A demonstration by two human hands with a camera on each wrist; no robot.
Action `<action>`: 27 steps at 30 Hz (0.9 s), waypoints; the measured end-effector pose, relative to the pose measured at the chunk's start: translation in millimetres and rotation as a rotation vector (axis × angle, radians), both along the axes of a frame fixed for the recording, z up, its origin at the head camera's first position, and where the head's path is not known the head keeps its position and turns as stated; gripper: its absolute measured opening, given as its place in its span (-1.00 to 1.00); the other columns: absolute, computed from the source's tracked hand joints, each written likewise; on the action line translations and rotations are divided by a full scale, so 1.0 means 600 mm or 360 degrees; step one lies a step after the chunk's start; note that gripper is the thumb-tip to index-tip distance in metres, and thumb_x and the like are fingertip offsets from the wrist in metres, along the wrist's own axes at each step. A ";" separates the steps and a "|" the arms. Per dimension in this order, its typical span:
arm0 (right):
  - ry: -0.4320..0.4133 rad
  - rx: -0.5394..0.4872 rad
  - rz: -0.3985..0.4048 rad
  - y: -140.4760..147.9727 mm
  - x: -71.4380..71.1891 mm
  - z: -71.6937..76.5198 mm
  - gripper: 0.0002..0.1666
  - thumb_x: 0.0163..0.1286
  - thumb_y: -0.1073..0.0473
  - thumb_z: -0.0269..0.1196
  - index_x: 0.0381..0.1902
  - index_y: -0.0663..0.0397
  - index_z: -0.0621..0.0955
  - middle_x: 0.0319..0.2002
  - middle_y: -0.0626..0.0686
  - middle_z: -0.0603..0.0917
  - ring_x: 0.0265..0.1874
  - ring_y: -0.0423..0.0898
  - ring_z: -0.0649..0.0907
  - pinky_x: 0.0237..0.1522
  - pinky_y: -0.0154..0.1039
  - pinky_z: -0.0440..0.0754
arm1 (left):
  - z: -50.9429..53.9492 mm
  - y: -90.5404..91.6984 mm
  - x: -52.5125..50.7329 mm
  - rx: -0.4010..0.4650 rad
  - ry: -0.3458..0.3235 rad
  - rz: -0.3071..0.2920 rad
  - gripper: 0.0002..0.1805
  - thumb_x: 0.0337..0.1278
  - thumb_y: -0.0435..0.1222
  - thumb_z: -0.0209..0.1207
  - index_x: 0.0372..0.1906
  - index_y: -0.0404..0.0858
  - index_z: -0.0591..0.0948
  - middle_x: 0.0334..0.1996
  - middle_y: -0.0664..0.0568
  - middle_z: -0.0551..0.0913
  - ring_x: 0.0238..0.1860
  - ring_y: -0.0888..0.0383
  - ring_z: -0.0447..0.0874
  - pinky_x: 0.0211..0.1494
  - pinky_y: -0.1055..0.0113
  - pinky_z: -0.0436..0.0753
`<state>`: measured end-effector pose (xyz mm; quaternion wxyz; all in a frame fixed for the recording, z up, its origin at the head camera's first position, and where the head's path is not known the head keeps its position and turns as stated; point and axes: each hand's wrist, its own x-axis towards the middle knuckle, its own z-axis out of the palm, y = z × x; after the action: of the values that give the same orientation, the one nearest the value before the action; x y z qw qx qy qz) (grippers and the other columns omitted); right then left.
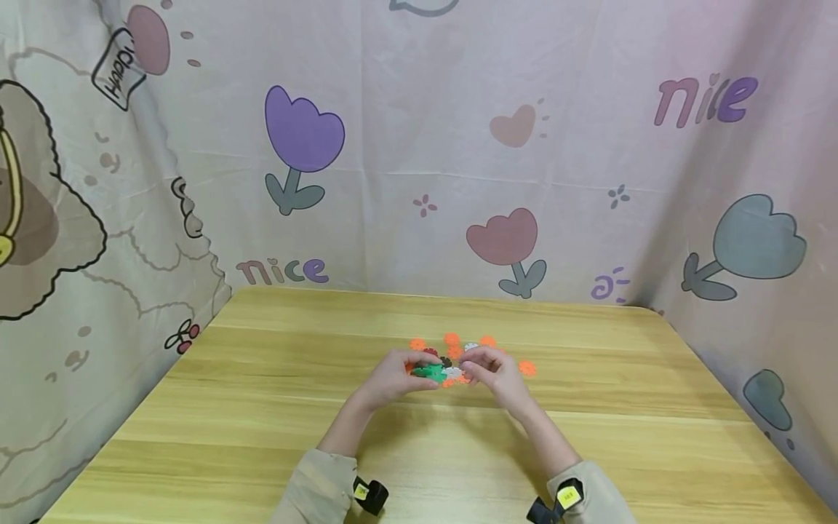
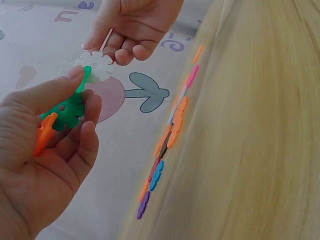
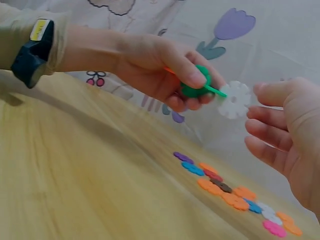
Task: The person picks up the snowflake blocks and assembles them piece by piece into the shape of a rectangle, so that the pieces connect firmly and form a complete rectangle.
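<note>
In the left wrist view my left hand (image 2: 55, 125) grips a joined cluster of flower-shaped plastic discs. Two green discs (image 2: 69, 112) sit between its thumb and fingers, an orange disc (image 2: 45, 134) lies against the palm, and a white notched disc (image 2: 95, 65) sticks out past the thumb. My right hand (image 3: 295, 130) is at the far side of the white piece, thumb and fingertips curled at its edge. A thin white edge (image 2: 106, 40) shows between that thumb and the fingers. Whether it is a second white disc is hard to tell.
Several loose discs lie on the wooden table (image 1: 262, 407) beyond the hands, among them an orange disc (image 1: 527, 368), a purple disc (image 3: 183, 157), a pink disc (image 3: 274, 228) and a brown disc (image 3: 221, 185). A printed curtain (image 1: 406, 131) hangs behind the table.
</note>
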<state>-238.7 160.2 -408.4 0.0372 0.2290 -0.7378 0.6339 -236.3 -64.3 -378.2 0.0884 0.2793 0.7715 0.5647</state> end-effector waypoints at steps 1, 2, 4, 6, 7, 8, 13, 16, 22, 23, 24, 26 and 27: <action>-0.0029 -0.0021 -0.0036 0.003 -0.003 -0.001 -0.70 0.28 0.30 0.21 -0.16 0.51 0.52 -0.39 0.24 0.61 -0.48 0.05 0.60 -0.38 -0.09 0.63 | -0.007 0.000 -0.004 -0.0002 -0.0007 0.0009 -0.65 -0.02 -0.42 0.30 -0.07 -0.49 0.59 -0.32 -0.03 0.57 -0.37 0.19 0.41 -0.38 0.42 0.49; -0.0063 -0.0034 -0.0080 0.006 -0.006 -0.003 -0.69 0.28 0.28 0.21 -0.16 0.51 0.51 -0.38 0.25 0.61 -0.47 0.06 0.60 -0.38 -0.09 0.63 | -0.013 0.000 -0.008 -0.0003 -0.0014 0.0017 -0.64 -0.03 -0.41 0.30 -0.06 -0.47 0.60 -0.31 -0.03 0.57 -0.37 0.19 0.42 -0.38 0.41 0.49; -0.0165 -0.0029 -0.0183 0.012 -0.011 -0.006 -0.66 0.28 0.25 0.22 -0.13 0.48 0.52 -0.34 0.26 0.61 -0.46 0.07 0.60 -0.37 -0.12 0.62 | -0.025 0.000 -0.015 -0.0016 -0.0023 0.0040 -0.63 -0.03 -0.38 0.32 -0.06 -0.42 0.61 -0.31 -0.01 0.57 -0.35 0.18 0.43 -0.37 0.41 0.50; -0.0242 0.0014 -0.0279 0.017 -0.017 -0.010 -0.66 0.27 0.25 0.23 -0.11 0.46 0.52 -0.32 0.29 0.61 -0.46 0.08 0.59 -0.37 -0.16 0.62 | -0.030 -0.001 -0.017 -0.0018 -0.0027 0.0053 -0.63 -0.04 -0.35 0.33 -0.06 -0.38 0.62 -0.30 -0.01 0.57 -0.33 0.16 0.44 -0.37 0.40 0.50; -0.0272 0.0039 -0.0314 0.020 -0.019 -0.012 -0.66 0.26 0.26 0.24 -0.10 0.45 0.52 -0.31 0.29 0.61 -0.45 0.08 0.59 -0.38 -0.18 0.61 | -0.032 -0.001 -0.017 -0.0018 -0.0026 0.0057 -0.63 -0.04 -0.34 0.33 -0.06 -0.36 0.63 -0.30 -0.01 0.57 -0.32 0.15 0.44 -0.37 0.39 0.50; -0.0290 0.0067 -0.0344 0.022 -0.022 -0.015 -0.67 0.25 0.29 0.24 -0.10 0.45 0.52 -0.30 0.29 0.61 -0.45 0.08 0.59 -0.38 -0.20 0.61 | -0.032 -0.001 -0.017 -0.0021 -0.0022 0.0061 -0.63 -0.04 -0.33 0.33 -0.06 -0.35 0.63 -0.30 -0.01 0.57 -0.31 0.14 0.44 -0.36 0.38 0.50; -0.0236 0.0265 -0.0441 0.030 -0.033 -0.032 -0.74 0.20 0.40 0.24 -0.15 0.44 0.55 -0.34 0.26 0.62 -0.43 0.07 0.59 -0.42 -0.27 0.59 | -0.032 -0.002 -0.015 -0.0024 -0.0025 0.0066 -0.65 -0.04 -0.33 0.33 -0.06 -0.31 0.63 -0.28 0.02 0.57 -0.27 0.11 0.45 -0.35 0.37 0.50; -0.0178 0.0485 -0.0496 0.030 -0.039 -0.041 -0.77 0.18 0.35 0.28 -0.18 0.33 0.60 -0.38 0.09 0.62 -0.42 -0.06 0.57 -0.39 -0.31 0.54 | -0.030 -0.002 -0.015 -0.0026 -0.0024 0.0064 -0.65 -0.04 -0.33 0.33 -0.06 -0.30 0.63 -0.30 0.03 0.57 -0.28 0.11 0.45 -0.35 0.37 0.50; -0.0077 0.0809 -0.0455 0.014 -0.047 -0.051 -0.75 0.15 0.19 0.34 -0.21 0.20 0.63 -0.39 -0.04 0.59 -0.39 -0.13 0.51 -0.34 -0.24 0.48 | -0.029 -0.003 -0.018 -0.0044 -0.0011 0.0070 -0.64 -0.05 -0.34 0.33 -0.07 -0.33 0.63 -0.32 0.01 0.57 -0.28 0.12 0.45 -0.32 0.36 0.51; -0.0039 0.0851 -0.0443 0.011 -0.047 -0.050 -0.73 0.14 0.18 0.35 -0.21 0.20 0.64 -0.40 -0.04 0.59 -0.40 -0.13 0.51 -0.35 -0.22 0.48 | -0.029 -0.003 -0.018 -0.0049 -0.0011 0.0073 -0.64 -0.04 -0.34 0.33 -0.06 -0.34 0.62 -0.31 0.01 0.57 -0.28 0.13 0.45 -0.31 0.35 0.51; 0.0009 0.0907 -0.0434 0.009 -0.047 -0.050 -0.71 0.14 0.16 0.35 -0.20 0.19 0.64 -0.39 -0.05 0.59 -0.40 -0.13 0.51 -0.36 -0.21 0.48 | -0.029 -0.003 -0.018 -0.0057 -0.0008 0.0075 -0.63 -0.04 -0.35 0.33 -0.05 -0.35 0.62 -0.31 0.01 0.57 -0.27 0.13 0.45 -0.30 0.35 0.51; 0.0147 0.1044 -0.0411 0.005 -0.045 -0.049 -0.68 0.15 0.12 0.35 -0.17 0.18 0.64 -0.38 -0.04 0.57 -0.40 -0.12 0.51 -0.39 -0.21 0.46 | -0.028 -0.004 -0.017 -0.0073 -0.0004 0.0084 -0.62 -0.03 -0.36 0.32 -0.03 -0.37 0.60 -0.30 -0.01 0.57 -0.26 0.14 0.44 -0.28 0.34 0.51; 0.0197 0.1105 -0.0408 0.003 -0.044 -0.049 -0.66 0.15 0.11 0.35 -0.15 0.17 0.64 -0.36 -0.04 0.57 -0.39 -0.13 0.51 -0.38 -0.21 0.46 | -0.026 -0.004 -0.016 -0.0080 -0.0005 0.0091 -0.62 -0.03 -0.37 0.31 -0.03 -0.38 0.60 -0.29 -0.01 0.57 -0.25 0.14 0.44 -0.27 0.33 0.51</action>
<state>-265.2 162.1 -437.7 0.0809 0.1718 -0.9279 0.3210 -245.9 -66.5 -393.5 0.0803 0.2540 0.7930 0.5479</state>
